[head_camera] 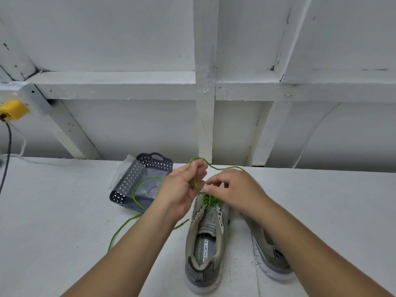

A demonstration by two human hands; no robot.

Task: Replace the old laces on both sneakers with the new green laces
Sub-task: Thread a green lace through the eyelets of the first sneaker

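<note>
Sneaker insole (pixel 203 247) reads "SKECHERS MEMORY FOAM" (partly cut).

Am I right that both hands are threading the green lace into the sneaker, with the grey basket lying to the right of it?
Not quite: the basket lies to the left of the sneaker, as the head view shows. The rest holds: the left hand and right hand work the green lace into it.

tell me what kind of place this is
Probably a garage or shed used as a work area. The wall shows bare white-painted framing with studs and diagonal braces, the surface is a plain white-painted workbench, and a yellow plug sits in a surface-mounted outlet box at the left.
</note>
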